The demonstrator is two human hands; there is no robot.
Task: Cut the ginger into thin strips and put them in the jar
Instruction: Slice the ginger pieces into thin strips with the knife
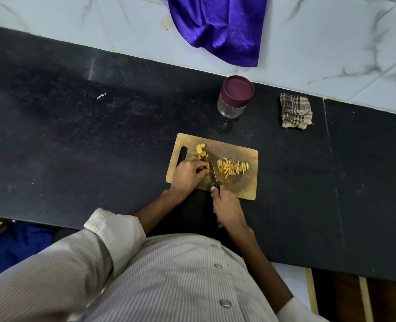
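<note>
Black counter (pixel 76 135), wooden board (pixel 234 147) at centre; lidded jar (pixel 235 97) at 12 o'clock, unopened. Left hand (pixel 187 174) curled, pinning ginger slices (pixel 201 152) at 9 o'clock for steadiness; right hand (pixel 227 209) wrapped round knife (pixel 213 174). Cut strips (pixel 233 168) at 3 o'clock, probably kept clear of blade.

Left hand (pixel 188 174) fingers curled, pressing down, right hand (pixel 227 209) wrapped around handle
</note>
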